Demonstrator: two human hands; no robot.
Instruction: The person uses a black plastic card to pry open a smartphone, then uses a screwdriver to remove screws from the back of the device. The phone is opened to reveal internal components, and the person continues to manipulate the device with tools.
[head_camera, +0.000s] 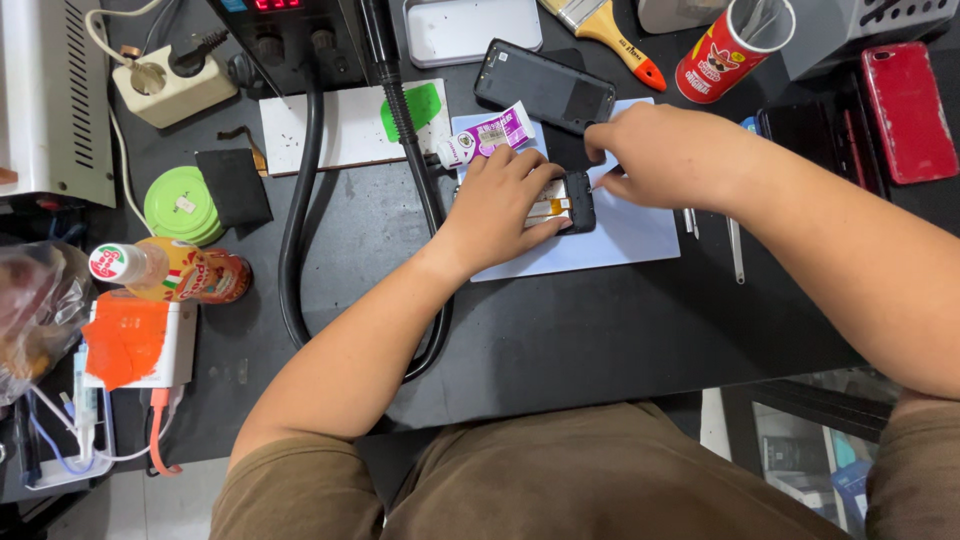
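At the centre of the dark bench, on a pale blue work mat (620, 240), lies a small opened phone body (568, 203) with its insides exposed. The left hand (505, 200) presses flat over the phone's nine o'clock side, fingers spread and curled down on it as a clamp. The right hand (655, 155), at two o'clock from the phone, is closed in a pinch; a thin pale tip shows at its fingertips against the phone's edge, though what tool this is cannot be told

The phone body looks light, rigid and thin, with delicate parts inside, so it likely slides easily on the smooth mat and wants holding by its outer frame, not by the exposed middle. Pressure is best kept low and even

Just at eleven o'clock from the phone rests a small glue tube (487, 135), and at twelve o'clock a dark phone back panel (545, 85). A thick black hose (300, 190) curves across the bench at nine o'clock. Metal tweezers (735, 250) lie off the mat at three o'clock
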